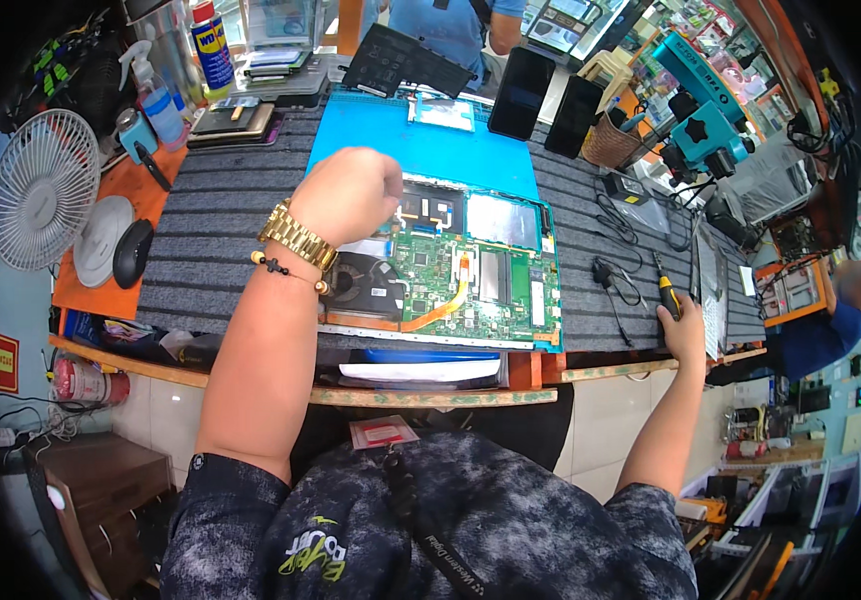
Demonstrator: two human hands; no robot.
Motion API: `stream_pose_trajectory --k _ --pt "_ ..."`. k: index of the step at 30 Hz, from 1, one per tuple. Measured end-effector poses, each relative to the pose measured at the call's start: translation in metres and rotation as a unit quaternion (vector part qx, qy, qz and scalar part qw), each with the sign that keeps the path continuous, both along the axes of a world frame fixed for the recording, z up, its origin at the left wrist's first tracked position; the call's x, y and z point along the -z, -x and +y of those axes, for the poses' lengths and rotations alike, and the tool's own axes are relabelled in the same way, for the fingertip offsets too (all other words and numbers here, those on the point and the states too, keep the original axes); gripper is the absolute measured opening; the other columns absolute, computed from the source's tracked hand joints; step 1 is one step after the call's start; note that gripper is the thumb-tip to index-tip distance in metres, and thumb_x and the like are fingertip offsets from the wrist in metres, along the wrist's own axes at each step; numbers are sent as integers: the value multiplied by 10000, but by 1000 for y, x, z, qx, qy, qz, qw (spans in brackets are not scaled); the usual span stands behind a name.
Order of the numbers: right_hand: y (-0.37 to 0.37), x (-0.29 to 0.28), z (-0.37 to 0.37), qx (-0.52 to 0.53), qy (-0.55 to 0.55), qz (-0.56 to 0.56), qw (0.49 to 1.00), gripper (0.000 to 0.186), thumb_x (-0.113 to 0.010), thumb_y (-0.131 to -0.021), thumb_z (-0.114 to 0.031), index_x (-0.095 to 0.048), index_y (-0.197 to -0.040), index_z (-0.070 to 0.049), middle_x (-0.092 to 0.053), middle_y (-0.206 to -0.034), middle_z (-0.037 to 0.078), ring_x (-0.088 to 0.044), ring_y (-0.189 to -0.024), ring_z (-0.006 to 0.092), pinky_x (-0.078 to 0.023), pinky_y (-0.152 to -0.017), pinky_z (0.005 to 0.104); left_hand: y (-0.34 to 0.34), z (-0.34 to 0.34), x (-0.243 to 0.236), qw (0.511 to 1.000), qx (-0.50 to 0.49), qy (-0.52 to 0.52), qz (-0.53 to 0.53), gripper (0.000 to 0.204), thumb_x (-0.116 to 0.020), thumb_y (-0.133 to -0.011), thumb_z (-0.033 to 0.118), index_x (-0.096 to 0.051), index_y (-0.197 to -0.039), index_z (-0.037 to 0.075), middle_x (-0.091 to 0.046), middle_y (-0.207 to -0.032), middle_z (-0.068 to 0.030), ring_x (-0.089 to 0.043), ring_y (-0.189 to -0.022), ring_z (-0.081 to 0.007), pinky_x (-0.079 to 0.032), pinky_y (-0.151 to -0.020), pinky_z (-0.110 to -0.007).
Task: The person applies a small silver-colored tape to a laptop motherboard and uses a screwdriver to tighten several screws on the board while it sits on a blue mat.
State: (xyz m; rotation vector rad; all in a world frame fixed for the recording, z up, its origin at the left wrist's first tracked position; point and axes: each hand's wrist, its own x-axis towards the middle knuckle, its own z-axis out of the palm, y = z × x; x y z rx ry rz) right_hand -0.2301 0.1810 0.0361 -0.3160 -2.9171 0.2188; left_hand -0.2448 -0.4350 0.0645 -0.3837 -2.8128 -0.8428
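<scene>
An opened laptop base (521, 270) lies on the bench with its green circuit board, copper heat pipe (459, 300) and black fan (363, 288) bare. My left hand (349, 195), a gold watch on its wrist, hangs over the upper left part of this base. Its fingers are curled in, and the fingertips are hidden behind the hand, so what they pinch cannot be seen. Out to the right, my right hand (686, 328) rests low over the grey mat and grips a yellow and black screwdriver (669, 296), its shaft pointing away from me.
Beneath the laptop's far side lies a blue mat (351, 130). A black battery pack (406, 62) and two dark phones (521, 95) stand beyond. At right are a teal microscope (706, 110), a pen basket (613, 142) and loose cables. A white fan (43, 190) stands left.
</scene>
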Motion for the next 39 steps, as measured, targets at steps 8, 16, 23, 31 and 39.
stream_pose_trajectory --k 8,16,23,31,39 --pt "0 -2 -11 -56 -5 85 995 410 -843 -944 -204 -729 -1280 2 -734 -1186 267 -714 -1099 463 -572 -971 502 -8 5 -9 997 29 38 -66 190 -823 -852 186 -821 -955 26 -782 -866 -192 -773 -844 -367 -613 -806 -464" --pt "10 -11 -61 -97 56 83 990 410 -842 -948 -211 -708 -1288 -24 -726 -1230 231 -710 -1141 424 -565 -993 486 -5 4 -7 998 -17 33 -43 274 -819 -934 269 -786 -918 -3 -730 -779 -219 -736 -749 -369 -570 -707 -462" --pt "22 -9 -58 5 -36 68 997 431 -852 -930 -210 -714 -1299 -34 -729 -1262 250 -708 -1171 431 -557 -1019 508 -18 -1 -27 997 -66 28 5 310 -779 -969 290 -786 -903 -13 -737 -781 -228 -751 -783 -408 -582 -734 -493" --pt "23 -6 -84 -208 -7 78 975 160 -831 -917 -102 -804 -1033 4 -782 -953 192 -759 -871 343 -586 -824 440 -14 -20 -3 998 -52 -12 22 286 -787 -962 293 -801 -949 8 -739 -812 -217 -754 -832 -410 -589 -774 -489" --pt "52 -32 -78 -184 20 -105 977 112 -775 -858 -65 -719 -881 30 -721 -776 187 -686 -697 309 -556 -720 414 -11 -35 14 987 -148 33 56 284 -808 -964 303 -811 -1025 25 -745 -1084 -207 -729 -1039 -412 -582 -943 -496"
